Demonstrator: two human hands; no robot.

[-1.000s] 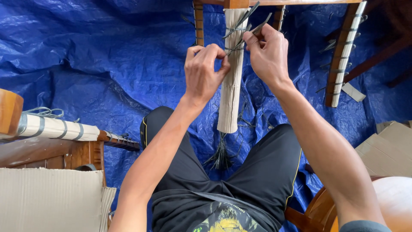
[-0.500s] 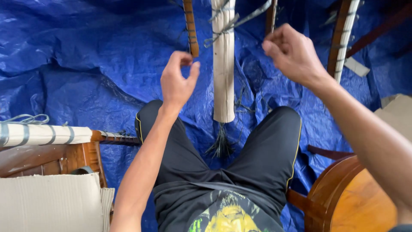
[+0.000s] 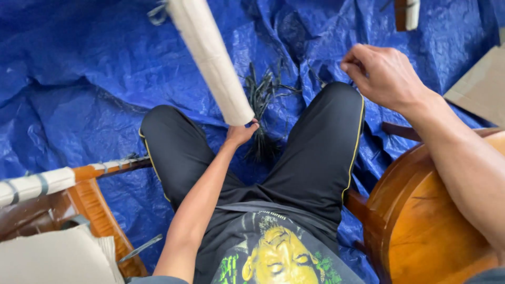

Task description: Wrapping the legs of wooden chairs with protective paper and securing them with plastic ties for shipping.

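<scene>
Left hand (image 3: 241,132) reaches down to the bundle of dark strips (image 3: 261,113) on the blue tarpaulin (image 3: 79,79), just under the end of the one paper-wrapped leg (image 3: 210,55); its fingers are hidden, so grip cannot be told. Right hand (image 3: 384,73) hangs loosely curled, holding nothing visible. Step judged: fetching a strip. Next move calls for singling out one strip. Count: one bundle, two wooden chairs (image 3: 421,210) nearby.

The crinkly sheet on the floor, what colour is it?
Blue. The crinkly sheet shows best in the head view, the only one.
</scene>
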